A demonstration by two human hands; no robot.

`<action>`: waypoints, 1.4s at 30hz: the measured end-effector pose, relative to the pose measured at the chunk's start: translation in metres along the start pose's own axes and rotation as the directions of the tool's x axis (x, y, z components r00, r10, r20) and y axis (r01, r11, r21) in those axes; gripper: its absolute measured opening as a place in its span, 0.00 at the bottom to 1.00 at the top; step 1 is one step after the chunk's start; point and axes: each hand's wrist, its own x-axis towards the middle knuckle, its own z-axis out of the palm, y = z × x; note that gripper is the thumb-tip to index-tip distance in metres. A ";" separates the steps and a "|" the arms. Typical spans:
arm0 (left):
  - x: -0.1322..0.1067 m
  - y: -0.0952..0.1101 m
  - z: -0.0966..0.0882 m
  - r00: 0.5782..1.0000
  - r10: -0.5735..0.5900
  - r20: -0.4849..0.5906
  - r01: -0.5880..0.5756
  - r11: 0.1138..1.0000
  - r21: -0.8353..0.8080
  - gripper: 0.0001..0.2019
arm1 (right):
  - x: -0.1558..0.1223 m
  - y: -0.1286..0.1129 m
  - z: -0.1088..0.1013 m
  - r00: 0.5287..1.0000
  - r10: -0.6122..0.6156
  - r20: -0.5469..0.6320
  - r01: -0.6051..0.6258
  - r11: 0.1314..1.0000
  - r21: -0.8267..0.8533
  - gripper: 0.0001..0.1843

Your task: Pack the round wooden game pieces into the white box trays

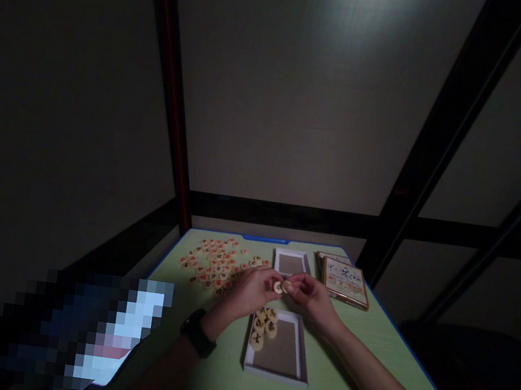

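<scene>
Above the far end of a shallow open box (272, 376), my left hand (251, 291) pinches a round xiangqi piece (278, 287) with a dark character on its face. Close beside it, my right hand (311, 299) holds another xiangqi piece (286, 286) between thumb and fingers, turned partly edge-on. The two pieces look nearly touching. Inside the near box, several pale pieces with black characters (257, 340) lie along the left side. A dark watch (199, 333) is on my left wrist.
Many loose xiangqi pieces (213, 259), red and black, spread over the green table (341, 385) at the back left. A second shallow box (290, 263) stands beyond my hands. Printed box lids (345, 281) are stacked back right. A blurred-out bright patch (127, 331) covers the left edge.
</scene>
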 end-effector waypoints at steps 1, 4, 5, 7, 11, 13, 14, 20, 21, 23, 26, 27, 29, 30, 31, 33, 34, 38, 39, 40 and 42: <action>-0.001 0.001 0.000 1.000 0.011 0.000 -0.011 1.000 0.015 0.13 | 0.000 0.001 0.000 1.000 -0.003 0.017 0.003 1.000 -0.018 0.30; -0.002 0.001 0.001 1.000 0.018 0.007 -0.018 0.999 0.034 0.12 | 0.000 0.002 0.000 0.999 0.003 0.038 -0.002 1.000 -0.025 0.30; -0.002 0.002 0.002 1.000 0.010 0.014 -0.010 1.000 0.025 0.12 | 0.000 0.003 0.000 0.999 0.017 0.043 -0.016 1.000 -0.011 0.29; -0.003 0.003 0.002 0.999 -0.011 0.035 0.011 1.000 -0.013 0.13 | -0.002 0.002 -0.001 0.996 0.052 0.069 -0.054 0.998 0.028 0.28; -0.004 0.007 0.002 0.998 -0.016 0.068 0.022 0.995 -0.093 0.14 | -0.006 -0.001 -0.001 0.987 0.104 0.123 -0.115 0.990 0.082 0.26; -0.004 0.008 -0.001 0.997 0.007 0.072 -0.001 0.997 -0.082 0.16 | -0.006 -0.006 -0.002 0.984 0.116 0.134 -0.130 0.987 0.099 0.26; -0.003 0.007 -0.003 0.997 0.027 0.079 -0.021 0.997 -0.069 0.18 | -0.006 -0.009 -0.002 0.983 0.119 0.137 -0.134 0.985 0.104 0.25; 0.004 -0.011 -0.020 0.993 -0.003 0.118 0.009 0.999 -0.046 0.19 | -0.020 -0.023 -0.009 0.967 0.118 0.225 -0.101 0.991 -0.086 0.23; 0.005 -0.014 -0.020 0.993 -0.027 0.117 0.029 0.999 -0.019 0.17 | -0.027 -0.023 -0.009 0.959 0.122 0.255 -0.086 0.985 -0.149 0.20; 0.005 -0.019 -0.018 0.990 -0.062 0.130 0.056 0.997 0.050 0.13 | -0.044 -0.022 -0.007 0.946 0.139 0.292 -0.050 0.956 -0.290 0.12; 0.004 -0.023 -0.010 0.983 -0.088 0.164 0.063 0.986 0.154 0.11 | -0.069 -0.020 0.003 0.950 0.142 0.280 0.043 0.826 -0.562 0.03; 0.003 -0.024 -0.008 0.982 -0.090 0.168 0.058 0.980 0.190 0.10 | -0.075 -0.020 0.007 0.954 0.132 0.271 0.075 0.767 -0.638 0.04; 0.001 -0.023 -0.005 0.981 -0.097 0.170 0.050 0.965 0.258 0.10 | -0.083 -0.020 0.014 0.958 0.114 0.262 0.117 0.681 -0.723 0.06; 0.001 -0.023 -0.004 0.980 -0.104 0.172 0.051 0.957 0.287 0.09 | -0.084 -0.020 0.017 0.959 0.108 0.261 0.126 0.664 -0.738 0.07; 0.000 -0.022 -0.004 0.978 -0.112 0.177 0.053 0.949 0.311 0.09 | -0.085 -0.020 0.019 0.960 0.103 0.260 0.130 0.657 -0.743 0.07; -0.001 -0.020 -0.004 0.974 -0.125 0.188 0.054 0.938 0.341 0.09 | -0.085 -0.019 0.022 0.962 0.096 0.255 0.133 0.650 -0.748 0.07; -0.001 -0.019 -0.005 0.973 -0.127 0.192 0.053 0.934 0.353 0.08 | -0.084 -0.019 0.023 0.964 0.094 0.250 0.132 0.644 -0.753 0.07; -0.002 -0.019 -0.006 0.976 -0.114 0.187 0.034 0.924 0.381 0.08 | -0.083 -0.018 0.024 0.972 0.081 0.220 0.122 0.627 -0.770 0.07; -0.002 -0.019 -0.006 0.977 -0.111 0.182 0.033 0.922 0.387 0.08 | -0.083 -0.019 0.023 0.974 0.076 0.214 0.121 0.624 -0.772 0.07; -0.002 -0.020 -0.005 0.978 -0.109 0.177 0.031 0.920 0.391 0.08 | -0.083 -0.019 0.023 0.975 0.073 0.209 0.119 0.622 -0.774 0.07; -0.003 -0.022 -0.004 0.979 -0.108 0.173 0.030 0.916 0.400 0.08 | -0.083 -0.021 0.021 0.976 0.082 0.202 0.109 0.618 -0.779 0.06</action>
